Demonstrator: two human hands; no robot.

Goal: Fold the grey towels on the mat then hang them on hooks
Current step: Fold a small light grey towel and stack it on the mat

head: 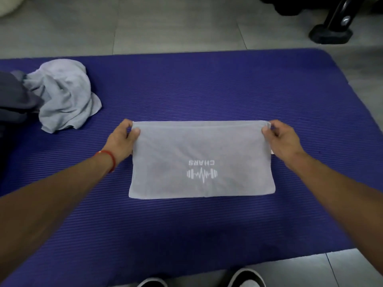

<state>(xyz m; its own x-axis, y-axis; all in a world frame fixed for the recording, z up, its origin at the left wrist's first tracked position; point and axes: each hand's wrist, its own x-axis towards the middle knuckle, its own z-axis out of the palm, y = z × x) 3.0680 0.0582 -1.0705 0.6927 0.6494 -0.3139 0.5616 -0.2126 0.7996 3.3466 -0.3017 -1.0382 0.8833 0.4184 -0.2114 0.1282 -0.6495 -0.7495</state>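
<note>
Grey towel (pixel 199 154) is sitting flat on the purple mat (pixel 207 90), stretched right between both hands, already folded into a neat rectangle with a white barbell logo and some lettering showing upside down from this angle. Left hand (pixel 122 139) pinches the far left corner, thumb on top of the cloth and fingers curled around the edge, and there's a red thread band (pixel 107 159) on that wrist. Right hand (pixel 281 139) does the same deal on the far right corner, fingers bunched on the hem. Both corners look slightly lifted off the mat, rest of the towel lies down. Off past the left hand, further out, there's a crumpled light grey towel (pixel 64 96) in a heap, touching some darker grey fabric (pixel 14 98) at the frame edge. Beyond the right hand, on the tiled floor (pixel 165 23), stands a black equipment foot (pixel 331 32). Shoe tips (pixel 246 278) poke in below the mat's near edge.
</note>
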